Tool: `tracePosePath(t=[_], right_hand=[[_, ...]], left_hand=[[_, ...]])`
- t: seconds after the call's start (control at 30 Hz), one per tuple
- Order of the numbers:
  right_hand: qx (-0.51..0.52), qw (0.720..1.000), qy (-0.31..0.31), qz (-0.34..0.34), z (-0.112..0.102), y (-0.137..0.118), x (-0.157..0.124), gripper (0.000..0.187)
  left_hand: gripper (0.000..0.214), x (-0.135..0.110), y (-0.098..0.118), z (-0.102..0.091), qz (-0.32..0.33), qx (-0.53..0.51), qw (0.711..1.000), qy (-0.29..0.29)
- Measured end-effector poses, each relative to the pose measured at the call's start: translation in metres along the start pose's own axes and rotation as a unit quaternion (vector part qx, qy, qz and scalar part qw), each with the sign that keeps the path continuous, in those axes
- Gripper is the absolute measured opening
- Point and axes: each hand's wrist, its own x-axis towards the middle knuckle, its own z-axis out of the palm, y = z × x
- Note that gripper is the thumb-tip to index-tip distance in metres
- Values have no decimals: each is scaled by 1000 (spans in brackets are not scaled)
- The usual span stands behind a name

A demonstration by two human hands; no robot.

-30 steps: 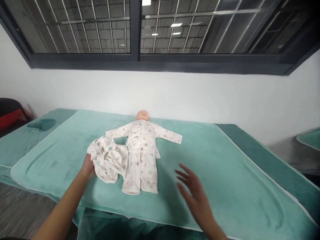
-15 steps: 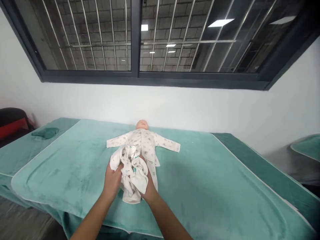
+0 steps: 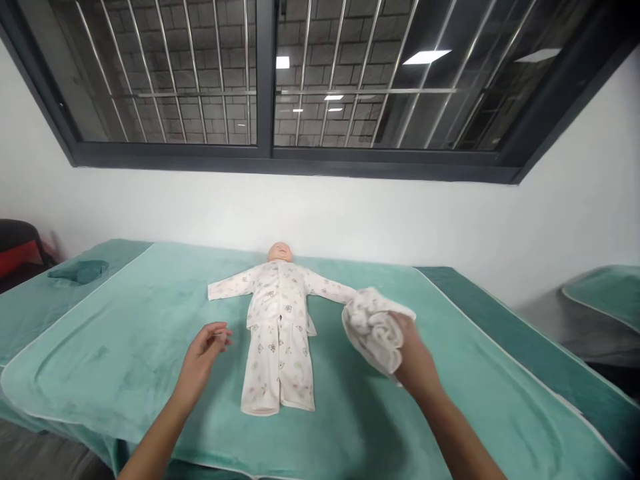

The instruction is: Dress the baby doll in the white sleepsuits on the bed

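right hand (image 3: 415, 363) clamped round crumpled white printed cotton garment (image 3: 373, 327), just right of cream-suited plastic baby doll (image 3: 279, 313) face-up on teal plush blanket (image 3: 125, 333); left hand (image 3: 203, 353) empty, fingers loosely spread, hovering left of doll's legs; garment in hand, not yet unfolded or laid out.

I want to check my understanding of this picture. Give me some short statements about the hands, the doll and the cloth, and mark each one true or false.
1. The right hand holds a bunched white cloth. True.
2. The left hand grips the doll by a leg. False: it is open, over the blanket, beside the doll and apart from it.
3. The doll lies with its head toward the wall. True.
4. The blanket under the doll is red. False: it is green.
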Motion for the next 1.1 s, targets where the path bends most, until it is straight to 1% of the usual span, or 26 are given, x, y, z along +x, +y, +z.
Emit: tracePosePath(t=[0.07, 0.1, 0.13, 0.2, 0.23, 0.3, 0.33, 0.37, 0.4, 0.43, 0.5, 0.57, 0.63, 0.67, 0.73, 0.8, 0.87, 0.97, 1.1], right_hand=[[-56, 993, -104, -18, 13, 16, -10, 53], [-67, 987, -147, -30, 15, 23, -13, 58], [-68, 980, -182, -39, 11, 28, -14, 64], [-51, 970, -231, -51, -5, 34, -12, 74], [-39, 969, -240, -52, -15, 32, -8, 76], [-11, 975, -217, -41, -30, 20, 3, 70], [12, 981, -193, -32, -31, 8, 10, 63], [43, 985, -166, -20, -26, -6, 18, 56], [83, 986, -147, -8, -16, -23, 27, 50], [134, 982, -136, 0, -1, -40, 37, 45], [238, 965, -112, -6, 40, -73, 63, 36], [298, 950, -95, -1, 87, -98, 97, 34], [307, 949, -52, 38, 130, -113, 134, 36], [299, 952, -29, 55, 148, -117, 151, 36], [278, 957, -6, 87, 176, -119, 179, 34], [269, 958, -8, 98, 192, -116, 194, 30], [278, 956, -19, 92, 199, -110, 198, 29], [299, 950, -26, 91, 199, -104, 196, 30], [310, 944, -40, 108, 196, -102, 195, 30]], left_hand=[[44, 7, -9, 8, 1, -3, 1000, -7], [44, 11, -13, 12, 3, -3, 1000, -16], [43, 14, -17, 16, 6, -1, 1000, -27], [39, 22, -23, 23, 15, 9, 999, -42], [37, 26, -25, 27, 20, 19, 999, -42], [32, 37, -27, 34, 36, 46, 998, -29], [30, 44, -26, 39, 49, 62, 997, -19], [28, 52, -25, 45, 66, 78, 995, -7], [26, 62, -22, 52, 86, 92, 992, 3], [24, 73, -19, 61, 107, 102, 989, 10], [21, 99, -13, 83, 142, 114, 983, 14], [24, 131, -7, 107, 167, 124, 978, 4], [30, 166, -4, 128, 189, 150, 970, -5], [32, 182, -5, 137, 199, 171, 965, -3], [35, 210, -10, 150, 216, 216, 952, -6], [39, 228, -19, 156, 231, 254, 939, -22], [42, 235, -29, 156, 245, 277, 928, -35], [44, 232, -38, 153, 258, 280, 924, -29], [42, 225, -37, 150, 271, 241, 932, -25]])
